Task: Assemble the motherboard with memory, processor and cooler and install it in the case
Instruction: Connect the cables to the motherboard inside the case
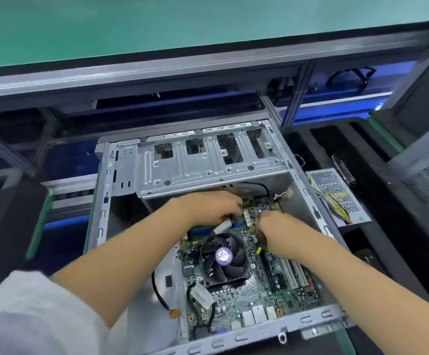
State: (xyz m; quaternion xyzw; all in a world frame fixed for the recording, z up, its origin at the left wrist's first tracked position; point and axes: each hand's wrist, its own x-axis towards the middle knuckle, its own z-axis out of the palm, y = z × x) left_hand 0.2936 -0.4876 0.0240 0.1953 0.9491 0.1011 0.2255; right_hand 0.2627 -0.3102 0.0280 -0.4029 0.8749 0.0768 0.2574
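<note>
Motherboard (246,285) is sitting in the case (100,201), cooler (225,258) mounted.
I'm pinching a white connector (222,226) with my left hand (208,207); right hand (272,226) is curling, grip unclear. Forcing it risks bent pins.

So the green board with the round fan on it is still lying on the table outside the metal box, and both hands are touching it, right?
Not quite. The head view shows the green board with its fan already inside the metal box, not outside it. The left hand and right hand are indeed both at the board's far end.
</note>
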